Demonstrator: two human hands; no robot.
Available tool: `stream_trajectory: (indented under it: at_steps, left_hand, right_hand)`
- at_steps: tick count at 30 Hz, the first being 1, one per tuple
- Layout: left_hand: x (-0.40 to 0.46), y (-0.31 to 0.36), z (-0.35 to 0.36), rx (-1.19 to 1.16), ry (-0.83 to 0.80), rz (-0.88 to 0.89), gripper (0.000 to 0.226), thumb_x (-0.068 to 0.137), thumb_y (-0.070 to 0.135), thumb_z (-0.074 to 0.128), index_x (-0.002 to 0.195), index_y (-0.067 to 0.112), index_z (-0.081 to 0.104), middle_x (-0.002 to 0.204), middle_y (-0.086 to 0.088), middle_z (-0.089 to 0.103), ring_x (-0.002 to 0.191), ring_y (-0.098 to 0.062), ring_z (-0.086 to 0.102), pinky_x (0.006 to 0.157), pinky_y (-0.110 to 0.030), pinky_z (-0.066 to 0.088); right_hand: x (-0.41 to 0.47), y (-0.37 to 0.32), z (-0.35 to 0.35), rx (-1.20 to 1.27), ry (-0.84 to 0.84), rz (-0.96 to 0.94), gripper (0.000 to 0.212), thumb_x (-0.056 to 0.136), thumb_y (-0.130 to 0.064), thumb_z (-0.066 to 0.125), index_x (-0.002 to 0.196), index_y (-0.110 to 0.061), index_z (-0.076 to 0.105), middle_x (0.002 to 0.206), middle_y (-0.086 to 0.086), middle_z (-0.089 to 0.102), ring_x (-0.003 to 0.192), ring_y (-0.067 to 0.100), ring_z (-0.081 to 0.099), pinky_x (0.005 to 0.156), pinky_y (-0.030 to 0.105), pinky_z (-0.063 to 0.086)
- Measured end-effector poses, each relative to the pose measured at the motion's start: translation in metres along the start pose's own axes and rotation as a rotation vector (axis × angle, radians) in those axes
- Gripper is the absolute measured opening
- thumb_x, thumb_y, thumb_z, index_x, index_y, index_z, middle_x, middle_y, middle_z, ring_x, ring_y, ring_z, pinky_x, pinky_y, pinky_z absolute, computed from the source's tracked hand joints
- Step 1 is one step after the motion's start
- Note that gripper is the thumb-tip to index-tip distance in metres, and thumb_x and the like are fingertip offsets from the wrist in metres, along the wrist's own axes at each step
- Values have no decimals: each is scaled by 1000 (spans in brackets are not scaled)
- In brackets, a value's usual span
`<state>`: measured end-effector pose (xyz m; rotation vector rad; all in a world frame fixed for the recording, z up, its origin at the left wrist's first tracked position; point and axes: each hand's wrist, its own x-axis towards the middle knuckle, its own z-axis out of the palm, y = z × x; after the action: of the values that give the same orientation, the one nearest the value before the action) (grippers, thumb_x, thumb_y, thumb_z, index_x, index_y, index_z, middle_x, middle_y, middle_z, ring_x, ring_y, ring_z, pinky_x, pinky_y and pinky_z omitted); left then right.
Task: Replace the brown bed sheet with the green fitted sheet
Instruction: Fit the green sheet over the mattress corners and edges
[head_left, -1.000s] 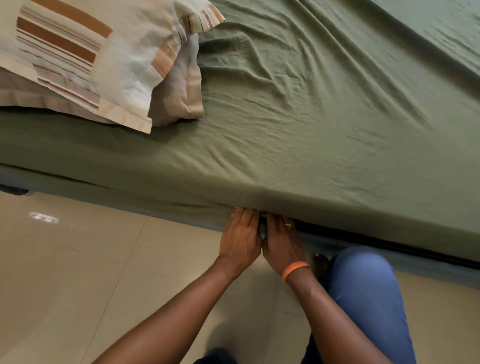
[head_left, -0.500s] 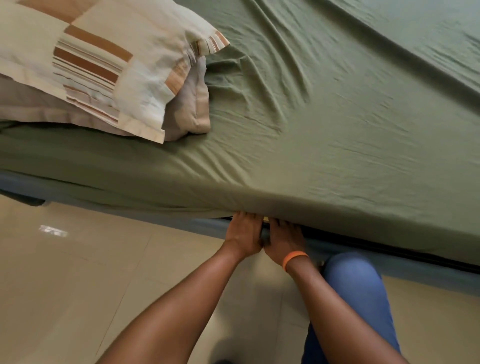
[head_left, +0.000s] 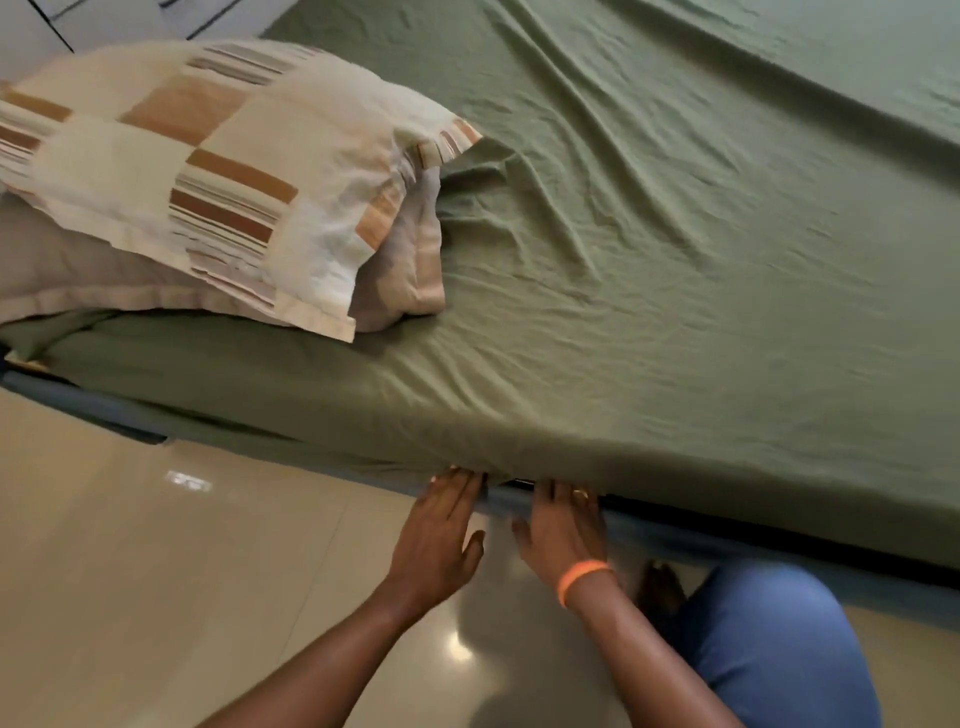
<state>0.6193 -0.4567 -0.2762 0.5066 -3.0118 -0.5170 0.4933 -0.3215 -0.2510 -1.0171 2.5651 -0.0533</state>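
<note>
Risk, hem: we judge the sheet (head_left: 649, 270) could spring back out from under the mattress edge if we draw our fingers out before the hem is seated, since the cloth looks slack and rumpled here.
Risk, wrinkles: the folds fanning out from the pillow (head_left: 208, 171) may stay on top if we tuck without pulling the side taut first.
Risk, pillow: it lies on the sheet near the head end, so a hard tug along this side could drag it or bunch cloth beneath it.
Risk, fingers: they sit in the gap between mattress and frame (head_left: 675, 530), so we think they could be pinched if the mattress drops.
Sheet: it covers the whole mattress top and hangs down the near side, its lower edge lying right above both hands.
Left hand (head_left: 436, 535): fingers straight and together, tips slipped under the sheet's edge, holding nothing.
Right hand (head_left: 561, 530): fingers straight, tips hidden under the same edge just beside the left, thumb spread; it grips nothing that we can see.
Brown sheet: not in view.
Stage: we judge the tucking along this side to be nearly done.
</note>
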Motion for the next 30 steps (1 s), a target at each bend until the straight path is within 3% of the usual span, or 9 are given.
stream_trajectory:
  at_steps: [2, 5, 10, 12, 15, 17, 20, 23, 30]
  left_hand:
    - [3, -1, 2, 50, -17, -11, 79, 83, 35, 61, 151, 6, 33, 153, -11, 40, 143, -28, 36, 118, -39, 27]
    - [3, 1, 9, 19, -30, -8, 81, 82, 37, 61, 151, 3, 34, 153, -13, 39, 144, -29, 33, 119, -41, 23]
    - [66, 2, -2, 98, -53, -74, 58, 67, 52, 57, 108, 12, 66, 114, -13, 63, 111, -37, 58, 100, -38, 36]
    - [79, 1, -7, 217, -251, -106, 69, 68, 60, 65, 120, 15, 61, 131, -12, 56, 126, -35, 48, 106, -38, 32]
    - [84, -1, -15, 265, -402, -47, 93, 66, 63, 70, 141, 15, 42, 152, -15, 35, 143, -35, 28, 118, -42, 21]
    - [80, -9, -21, 248, -434, 36, 83, 73, 55, 70, 139, 12, 44, 148, -17, 40, 140, -35, 34, 115, -41, 25]
    - [65, -30, -22, 134, -322, 178, 78, 77, 34, 72, 144, 10, 41, 146, -17, 44, 135, -37, 39, 113, -40, 30]
    - [36, -63, -25, -39, -242, 283, 71, 83, 23, 69, 147, 10, 40, 145, -14, 48, 135, -31, 42, 117, -37, 29]
    - [-10, -134, -52, -17, 89, 61, 62, 75, 8, 63, 136, 7, 53, 130, -11, 58, 116, -30, 55, 100, -37, 47]
  right_hand:
    - [15, -7, -9, -48, -92, 18, 76, 81, -67, 59, 129, -9, 53, 123, 17, 60, 117, 34, 56, 104, 46, 39]
    - [21, -16, -14, -12, -169, 43, 92, 77, -76, 57, 140, -12, 42, 139, 14, 52, 130, 32, 47, 110, 46, 29]
    - [38, -26, -1, 40, -106, 153, 51, 91, -47, 55, 131, -15, 51, 133, 16, 57, 125, 33, 51, 110, 48, 29]
    - [40, -31, 6, 61, -107, 211, 45, 93, -39, 54, 132, -16, 51, 137, 15, 55, 128, 35, 48, 112, 51, 28]
    - [30, -39, 10, 96, -52, 278, 77, 90, -51, 54, 150, -10, 28, 151, 19, 37, 141, 37, 32, 118, 51, 14]
    - [13, -58, 13, 97, 5, 332, 85, 94, -49, 48, 155, -4, 10, 158, 24, 20, 147, 39, 16, 120, 50, 3]
    - [-5, -98, 25, 156, 68, 304, 76, 98, -25, 41, 154, 3, -3, 161, 26, -2, 150, 39, -5, 121, 46, -4]
    - [-9, -140, 33, 217, 118, 173, 78, 91, -5, 42, 154, 3, -3, 162, 23, -7, 151, 33, -8, 119, 37, -13]
    - [14, -168, 30, 105, 113, -99, 76, 91, -12, 53, 157, -8, 15, 162, 14, 21, 150, 29, 18, 122, 37, 8]
